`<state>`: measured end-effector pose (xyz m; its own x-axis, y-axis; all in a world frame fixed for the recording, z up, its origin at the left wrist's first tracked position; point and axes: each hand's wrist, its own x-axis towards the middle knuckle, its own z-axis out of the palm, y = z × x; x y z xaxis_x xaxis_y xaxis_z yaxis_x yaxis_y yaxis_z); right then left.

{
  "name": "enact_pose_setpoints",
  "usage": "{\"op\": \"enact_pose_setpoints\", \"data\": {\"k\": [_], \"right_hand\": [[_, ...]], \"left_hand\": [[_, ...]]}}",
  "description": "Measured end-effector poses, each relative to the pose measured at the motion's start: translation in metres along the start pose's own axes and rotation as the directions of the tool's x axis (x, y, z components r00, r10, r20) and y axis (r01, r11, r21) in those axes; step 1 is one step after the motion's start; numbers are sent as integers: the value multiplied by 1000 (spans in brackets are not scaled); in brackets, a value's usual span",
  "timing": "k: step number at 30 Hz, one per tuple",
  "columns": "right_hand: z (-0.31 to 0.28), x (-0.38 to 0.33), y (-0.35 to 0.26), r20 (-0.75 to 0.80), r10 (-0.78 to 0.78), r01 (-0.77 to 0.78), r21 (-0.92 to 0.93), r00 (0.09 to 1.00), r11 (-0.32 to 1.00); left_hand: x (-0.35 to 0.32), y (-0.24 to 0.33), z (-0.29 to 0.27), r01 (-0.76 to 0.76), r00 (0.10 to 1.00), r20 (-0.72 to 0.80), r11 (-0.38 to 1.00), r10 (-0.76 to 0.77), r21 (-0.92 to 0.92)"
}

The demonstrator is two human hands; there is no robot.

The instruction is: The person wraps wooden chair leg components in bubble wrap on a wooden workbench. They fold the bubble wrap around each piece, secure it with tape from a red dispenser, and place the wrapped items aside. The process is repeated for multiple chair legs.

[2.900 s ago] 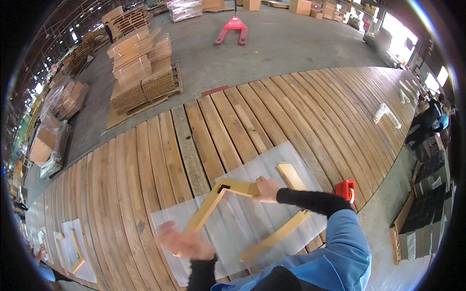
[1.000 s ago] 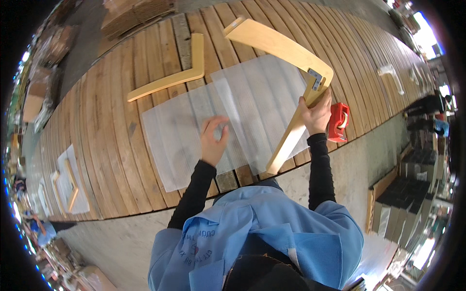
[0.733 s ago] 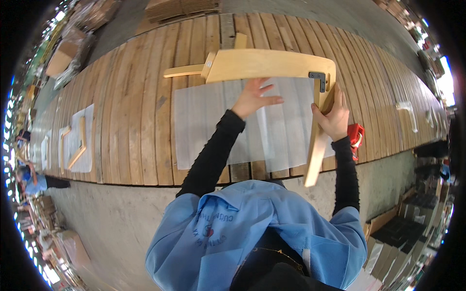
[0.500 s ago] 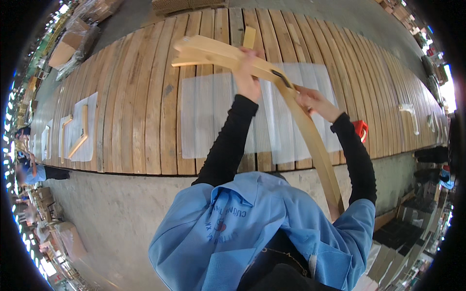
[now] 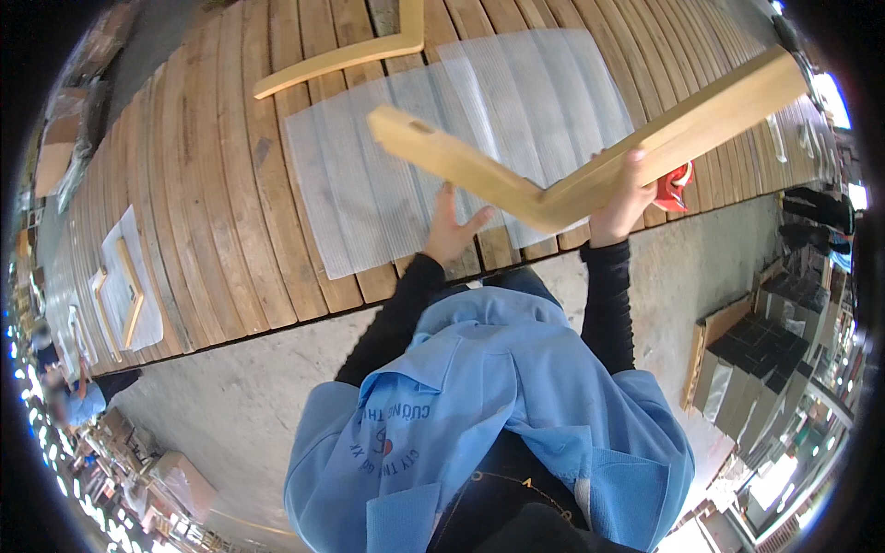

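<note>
A V-shaped wooden frame piece (image 5: 691, 129) is raised above the table, its bend towards me and one leg reaching up to the right. My right hand (image 5: 622, 203) is closed around the right leg near the bend. Under the left leg, my left hand (image 5: 449, 230) has its thumb and fingers apart; whether a fingertip touches the wood I cannot tell. Below lies a translucent white foam sheet (image 5: 544, 83), flat on the slatted wooden table (image 5: 221, 221). Beyond its far left edge rests another angled wooden piece (image 5: 346, 57).
A red tape dispenser (image 5: 675, 189) sits by the table's near edge, right of my right hand. Farther left, more angled wooden pieces (image 5: 136, 295) lie on white sheets. Stacked cardboard (image 5: 737, 369) stands on the floor at the right. A co-worker's blue sleeve (image 5: 85, 403) shows far left.
The held wooden piece has come nearer and turned, its bend now towards me. My left hand has let go of the wood and moved down. A separate angled piece now shows on the table.
</note>
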<state>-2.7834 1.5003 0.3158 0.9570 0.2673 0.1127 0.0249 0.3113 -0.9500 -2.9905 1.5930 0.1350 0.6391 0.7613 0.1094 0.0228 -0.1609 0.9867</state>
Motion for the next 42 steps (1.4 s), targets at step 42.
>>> {"op": "enact_pose_setpoints", "data": {"k": [42], "right_hand": [[-168, 175, 61, -110, 616, -618, -288, 780, 732]], "left_hand": [[54, -72, 157, 308, 949, -236, 778, -210, 548]]}}
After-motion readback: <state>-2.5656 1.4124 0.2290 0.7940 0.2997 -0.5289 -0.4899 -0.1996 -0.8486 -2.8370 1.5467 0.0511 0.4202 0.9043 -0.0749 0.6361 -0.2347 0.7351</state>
